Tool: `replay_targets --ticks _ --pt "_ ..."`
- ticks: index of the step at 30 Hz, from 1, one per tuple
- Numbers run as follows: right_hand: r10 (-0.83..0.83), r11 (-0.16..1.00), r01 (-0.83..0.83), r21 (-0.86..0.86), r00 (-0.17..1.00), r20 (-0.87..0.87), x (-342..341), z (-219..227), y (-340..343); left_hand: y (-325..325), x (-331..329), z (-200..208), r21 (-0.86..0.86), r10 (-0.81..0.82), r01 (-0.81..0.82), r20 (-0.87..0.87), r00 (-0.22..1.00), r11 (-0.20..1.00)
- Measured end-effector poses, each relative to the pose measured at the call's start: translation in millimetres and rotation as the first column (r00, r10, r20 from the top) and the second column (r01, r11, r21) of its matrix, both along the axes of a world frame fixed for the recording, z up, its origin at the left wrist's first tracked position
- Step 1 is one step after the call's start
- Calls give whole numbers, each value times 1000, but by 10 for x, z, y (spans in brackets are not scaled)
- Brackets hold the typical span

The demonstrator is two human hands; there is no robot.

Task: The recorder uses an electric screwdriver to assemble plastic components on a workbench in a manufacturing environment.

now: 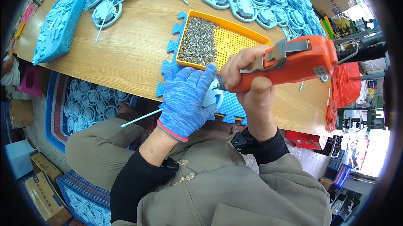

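Observation:
My left hand (186, 100), in a blue knitted glove with a red cuff, is closed on a light blue plastic part (212, 97) over the blue foam mat (232, 105). A thin light blue stem (142, 118) sticks out to the left beneath the glove. My bare right hand (252, 73) grips an orange electric screwdriver (289, 60) with a metal lever on top. Its tip meets the plastic part beside my left fingers; whether a screw sits there is too small to tell. Just beyond both hands stands a yellow tray (241, 41) with many small silver screws (198, 39).
Light blue ring-shaped parts (245, 8) are heaped along the table's far side. A light blue basket (63, 27) of small flat pieces stands at the far left. Below the table's left edge, a blue crate (56, 113) holds more ring parts. A red bag (346, 85) hangs at the right.

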State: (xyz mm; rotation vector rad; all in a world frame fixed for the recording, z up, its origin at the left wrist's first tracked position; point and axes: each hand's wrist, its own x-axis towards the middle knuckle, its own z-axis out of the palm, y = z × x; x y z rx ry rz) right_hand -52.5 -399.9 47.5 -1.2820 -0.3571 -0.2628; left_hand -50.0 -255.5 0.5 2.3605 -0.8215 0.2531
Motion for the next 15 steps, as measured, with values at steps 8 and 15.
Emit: replay_targets --ticks 8,15 --pt "-120 988 111 109 990 74 12 80 -278 637 -82 220 160 12 -9 -13 1000 987" --pt "-262 963 251 94 956 134 172 246 -702 1756 389 580 448 59 -35 -39 997 893"
